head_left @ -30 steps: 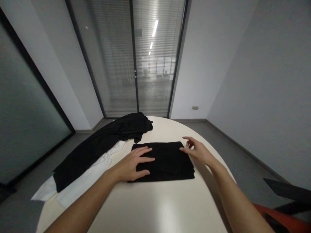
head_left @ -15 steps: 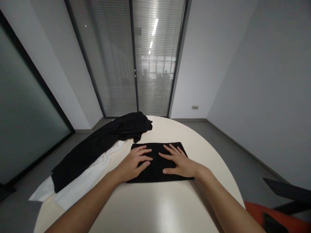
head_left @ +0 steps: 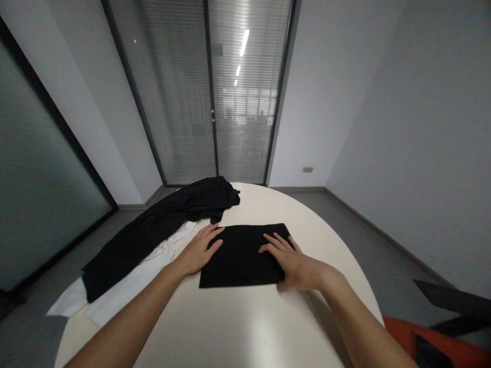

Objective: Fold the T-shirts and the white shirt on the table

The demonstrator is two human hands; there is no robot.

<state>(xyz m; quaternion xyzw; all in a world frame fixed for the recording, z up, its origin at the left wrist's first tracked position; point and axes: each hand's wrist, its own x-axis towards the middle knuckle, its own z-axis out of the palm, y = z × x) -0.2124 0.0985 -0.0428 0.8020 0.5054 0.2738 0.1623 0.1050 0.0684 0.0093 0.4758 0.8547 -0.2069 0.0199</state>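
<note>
A black folded cloth (head_left: 241,258) lies flat on the table in front of me, roughly a rectangle; its exact kind of garment does not show. My left hand (head_left: 199,250) rests at its left edge, open, with fingertips on the far left corner and the thumb on the fabric. Over the right side lies my right hand (head_left: 291,258), fingers spread on top of the cloth. Its thumb is blurred at the near right corner, and whether it goes under the edge I cannot tell. The right edge is partly hidden by this hand.
On the left of the round cream table (head_left: 230,327) a long black garment (head_left: 161,222) lies loosely over a white garment (head_left: 126,294), which hangs past the table edge. An orange and black chair (head_left: 433,342) stands at the right. Glass panels with blinds (head_left: 245,138) close off the back.
My left hand has slid left to the cloth's left edge. My right hand's thumb has moved off the top to the near right corner. The garments at left stay in place.
</note>
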